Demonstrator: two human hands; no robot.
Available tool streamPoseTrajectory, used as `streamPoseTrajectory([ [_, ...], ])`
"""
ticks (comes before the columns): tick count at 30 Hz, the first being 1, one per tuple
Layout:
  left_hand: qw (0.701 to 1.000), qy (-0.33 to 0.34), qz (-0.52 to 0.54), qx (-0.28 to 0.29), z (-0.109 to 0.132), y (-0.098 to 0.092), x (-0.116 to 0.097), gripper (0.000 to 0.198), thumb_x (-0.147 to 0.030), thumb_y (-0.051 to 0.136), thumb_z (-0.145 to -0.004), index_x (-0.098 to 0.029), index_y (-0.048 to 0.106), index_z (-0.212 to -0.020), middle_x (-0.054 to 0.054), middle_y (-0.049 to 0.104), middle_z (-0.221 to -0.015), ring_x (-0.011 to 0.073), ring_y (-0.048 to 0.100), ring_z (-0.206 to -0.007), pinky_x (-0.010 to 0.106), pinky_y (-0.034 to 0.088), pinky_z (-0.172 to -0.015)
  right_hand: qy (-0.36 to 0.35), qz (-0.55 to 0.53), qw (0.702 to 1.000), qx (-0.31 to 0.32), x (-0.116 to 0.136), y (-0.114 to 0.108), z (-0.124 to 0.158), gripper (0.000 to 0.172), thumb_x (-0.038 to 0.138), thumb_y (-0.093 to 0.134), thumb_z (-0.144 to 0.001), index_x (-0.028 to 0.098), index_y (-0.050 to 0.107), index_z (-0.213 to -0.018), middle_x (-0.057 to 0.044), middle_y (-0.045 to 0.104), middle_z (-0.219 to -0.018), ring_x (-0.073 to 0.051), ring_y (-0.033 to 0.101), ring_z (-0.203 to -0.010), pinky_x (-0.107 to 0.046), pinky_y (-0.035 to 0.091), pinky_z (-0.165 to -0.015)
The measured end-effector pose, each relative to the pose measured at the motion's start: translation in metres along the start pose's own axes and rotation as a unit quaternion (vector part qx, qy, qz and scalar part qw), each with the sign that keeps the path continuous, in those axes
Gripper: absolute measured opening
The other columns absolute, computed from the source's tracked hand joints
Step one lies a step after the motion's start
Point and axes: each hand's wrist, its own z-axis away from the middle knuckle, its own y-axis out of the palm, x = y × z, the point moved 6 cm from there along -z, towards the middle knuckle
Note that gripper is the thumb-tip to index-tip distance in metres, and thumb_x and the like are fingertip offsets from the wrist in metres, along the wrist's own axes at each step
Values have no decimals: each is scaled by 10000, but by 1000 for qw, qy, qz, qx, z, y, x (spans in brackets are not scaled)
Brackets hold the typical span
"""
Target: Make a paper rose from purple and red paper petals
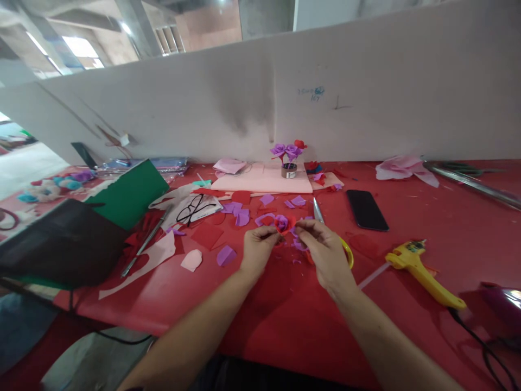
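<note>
A small paper flower (281, 222) with a purple centre and red outer petals is held up over the table. My left hand (260, 248) pinches its left side between thumb and fingers. On the other side, the closed fingertips of my right hand (324, 251) grip the edge of a red petal. Scissors (348, 252) with yellow handles lie partly hidden behind my right hand. Cut purple paper pieces (242, 217) and red ones (207, 235) are scattered around both hands.
A yellow glue gun (425, 274) and a black phone (367, 210) lie at right. Finished purple flowers (287, 151) stand in a brown roll (289, 171) by the white partition (183, 108). At left are eyeglasses (195, 209), a metal rod (146, 244) and a green sheet (128, 195).
</note>
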Motion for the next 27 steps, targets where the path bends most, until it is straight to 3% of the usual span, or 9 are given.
streamPoseTrajectory([
  [4, 999, -20, 39, 23, 1, 3, -1, 82, -232, 767, -608, -161, 736, -581, 8, 646, -535, 101, 532, -523, 242, 438, -573, 2, -7, 998, 58, -1, 13, 5, 207, 362, 797, -664, 223, 701, -783, -10, 697, -778, -172, 628, -750, -325, 504, -740],
  [10, 997, -24, 52, 47, 5, 7, -3, 43, -177, 725, -619, -165, 742, -581, 2, 645, -539, 95, 523, -531, 233, 420, -575, -9, -15, 997, 79, 1, 17, 6, 184, 333, 809, -677, 229, 673, -744, 15, 667, -732, -156, 616, -679, -327, 513, -724],
  [18, 997, 66, -13, 27, 7, 1, -17, 108, -155, 664, -666, -182, 767, -655, 12, 689, -637, 136, 583, -618, 273, 488, -673, -57, 28, 992, 106, -3, 14, 3, 186, 293, 798, -705, 257, 717, -869, 12, 671, -820, -164, 588, -764, -317, 480, -757],
  [27, 984, 158, -67, 36, 9, 0, -27, 210, -65, 612, -643, -194, 776, -668, 47, 744, -723, 166, 656, -679, 277, 525, -679, -138, 69, 980, 127, 8, 16, 3, 91, 256, 778, -690, 261, 741, -773, -12, 641, -851, -189, 584, -820, -341, 488, -776],
])
